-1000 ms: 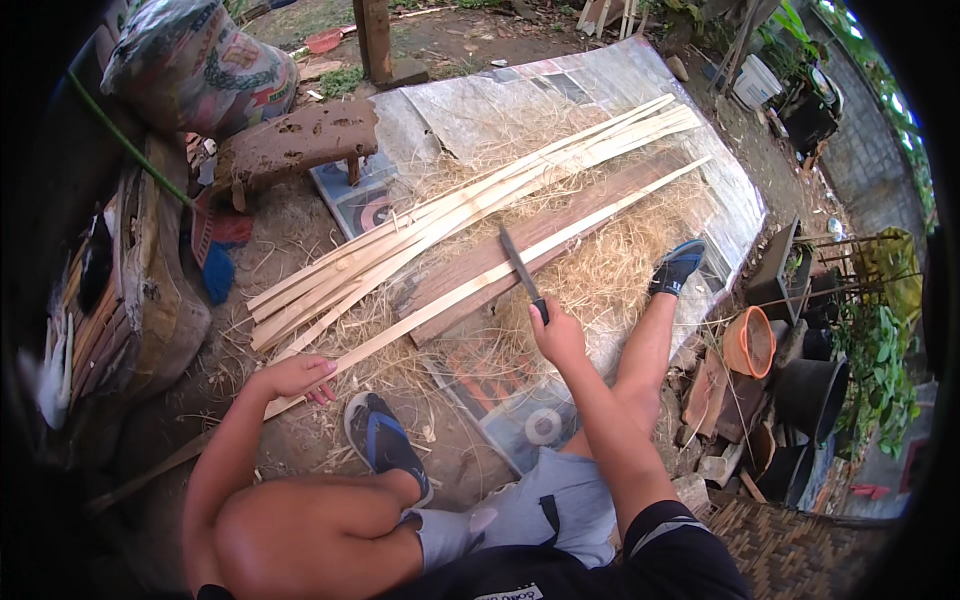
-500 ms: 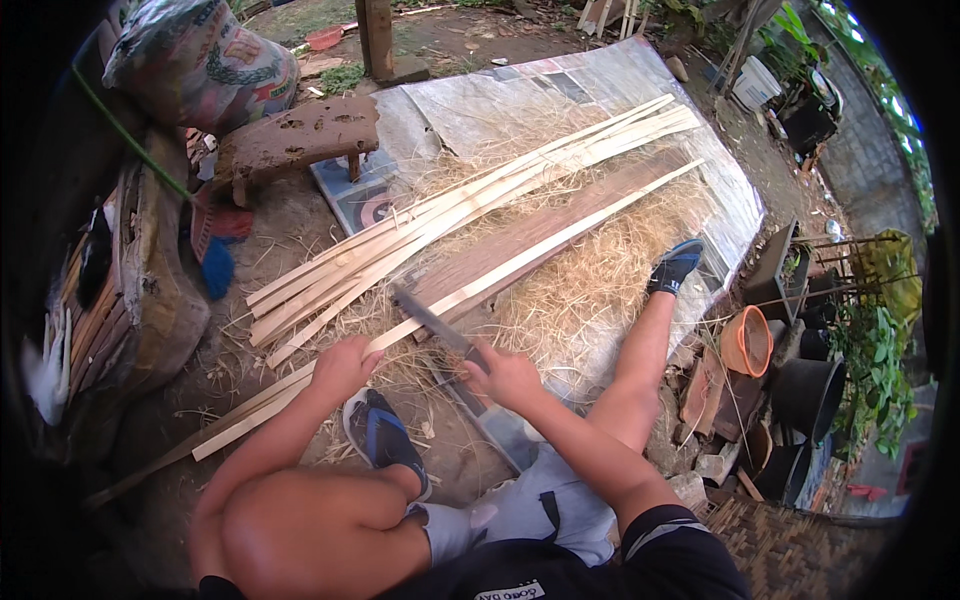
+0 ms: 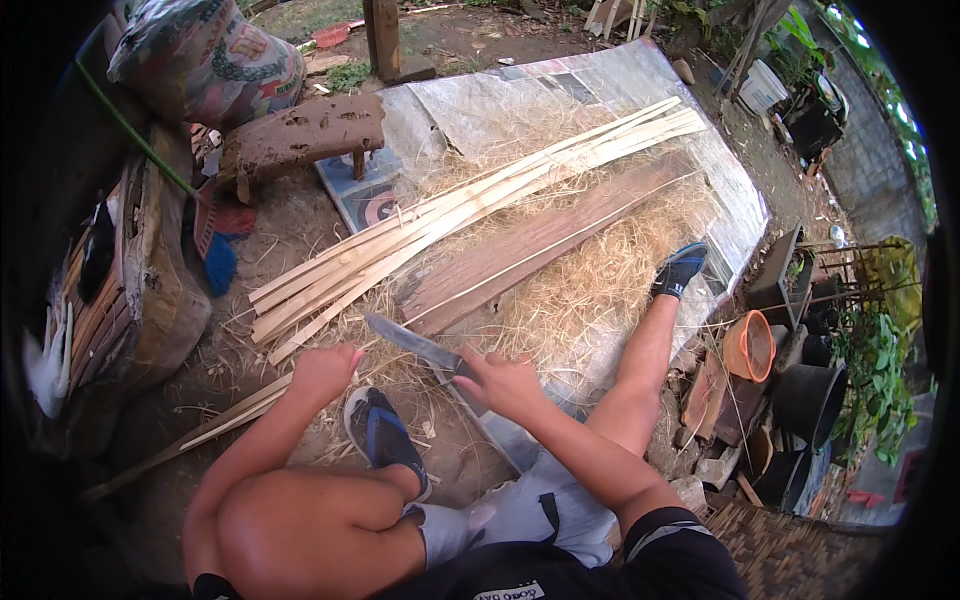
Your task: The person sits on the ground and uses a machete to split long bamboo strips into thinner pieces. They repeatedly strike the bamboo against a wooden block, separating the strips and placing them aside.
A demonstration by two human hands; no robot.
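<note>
My right hand (image 3: 505, 385) is wrapped round the handle of a long knife (image 3: 412, 343). Its grey blade points left toward my left hand, with the flat side showing. My left hand (image 3: 328, 375) is closed, fingers pinched, on a long pale wood strip (image 3: 545, 252). That strip now shows as a thin edge along a brown plank (image 3: 475, 268) and runs back past my left hand. Beyond the plank lies a bundle of pale wood strips (image 3: 400, 240). Curly wood shavings (image 3: 590, 275) are heaped along the plank's right side.
A printed sheet (image 3: 735, 205) lies under the strips and shavings. A worn brown bench (image 3: 310, 135) and a full sack (image 3: 205, 60) are at the far left. To the right are an orange pot (image 3: 750, 346) and black pots (image 3: 810, 400). My shoes rest on either side.
The wood strip has turned from its broad face to its thin edge. My left hand has shifted slightly left, and the knife blade has swung down and left, showing its flat side.
</note>
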